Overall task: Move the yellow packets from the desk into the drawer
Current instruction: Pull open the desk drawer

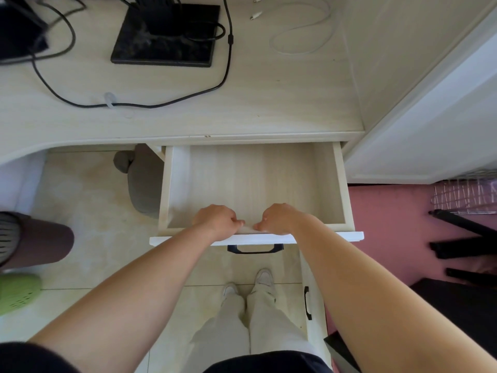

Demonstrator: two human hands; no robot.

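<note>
Drawer (pixel 343 184) pulled well out from under the worktop (pixel 269 98), left hand (pixel 217 220) and right hand (pixel 279 219) set close together at the middle of its front edge, just above the dark handle (pixel 255 249); fingers (pixel 236 224) of both curled over the rim and holding it, probably a centred two-handed hold to keep the box running straight rather than skewing. No packet seen inside on the pale wooden floor. Yellow packets nowhere in view: none on the visible stretch of worktop, which carries only a black monitor base (pixel 166 36), a black cable (pixel 227 63) and a looped white cable (pixel 304 30), so whereabouts impossible to tell from this angle. Judged stage: drawer readied for loading, transfer itself not yet done
</note>
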